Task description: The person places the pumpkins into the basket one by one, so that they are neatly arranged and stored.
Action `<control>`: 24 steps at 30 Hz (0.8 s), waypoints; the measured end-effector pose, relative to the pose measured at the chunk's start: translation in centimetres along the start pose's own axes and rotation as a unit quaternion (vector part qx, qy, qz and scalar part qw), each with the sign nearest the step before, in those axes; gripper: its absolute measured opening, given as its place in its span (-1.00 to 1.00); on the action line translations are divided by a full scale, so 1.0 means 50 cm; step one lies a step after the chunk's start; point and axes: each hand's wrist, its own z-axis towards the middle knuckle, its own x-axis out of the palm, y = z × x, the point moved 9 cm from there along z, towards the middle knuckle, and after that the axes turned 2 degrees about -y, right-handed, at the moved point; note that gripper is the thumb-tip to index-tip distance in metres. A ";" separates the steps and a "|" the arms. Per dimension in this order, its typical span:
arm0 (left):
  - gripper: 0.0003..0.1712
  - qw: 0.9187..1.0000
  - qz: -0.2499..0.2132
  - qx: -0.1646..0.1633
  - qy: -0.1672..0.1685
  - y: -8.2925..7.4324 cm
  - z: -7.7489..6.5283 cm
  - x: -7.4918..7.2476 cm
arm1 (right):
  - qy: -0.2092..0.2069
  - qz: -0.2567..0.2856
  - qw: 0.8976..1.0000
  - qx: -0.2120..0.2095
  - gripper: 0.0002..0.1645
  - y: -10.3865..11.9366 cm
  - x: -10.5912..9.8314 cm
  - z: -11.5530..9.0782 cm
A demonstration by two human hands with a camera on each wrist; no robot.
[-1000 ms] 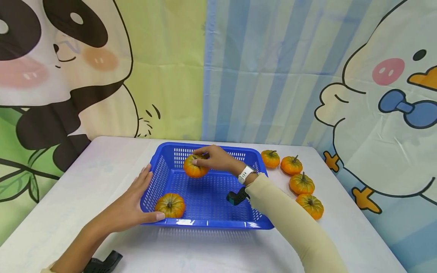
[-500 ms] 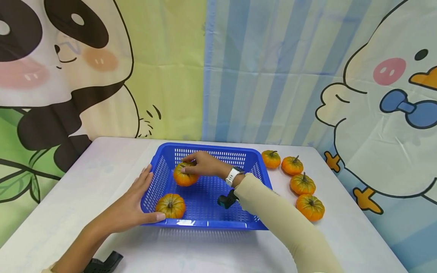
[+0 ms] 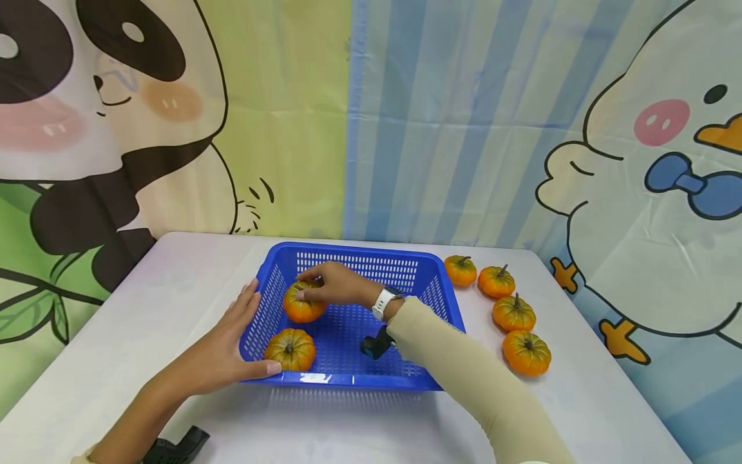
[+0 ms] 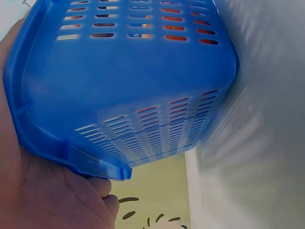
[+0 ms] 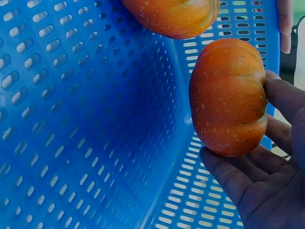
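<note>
A blue plastic basket with slotted walls stands on the table. Inside it, my right hand grips a small orange pumpkin from above, thumb and fingers round its upper part. The right wrist view shows this held pumpkin beside the slotted wall, over the basket's inside. Another pumpkin sits in the near left corner of the basket. My left hand lies along the basket's left rim, fingers extended and thumb on the front rim. In the left wrist view, its palm is against the rim.
Several pumpkins stand in a row on the white table right of the basket, the nearest pumpkin by the right sleeve. A cartoon curtain hangs behind the table's back edge.
My right hand has carried the gripped pumpkin left and down, nearer the pumpkin in the corner. My left hand has stayed at the rim, and the row on the table has not moved.
</note>
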 end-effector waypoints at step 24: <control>0.37 1.000 0.002 0.005 -0.006 -0.006 0.000 -0.001 | 0.031 0.003 0.999 0.006 -0.40 0.003 0.031 0.013</control>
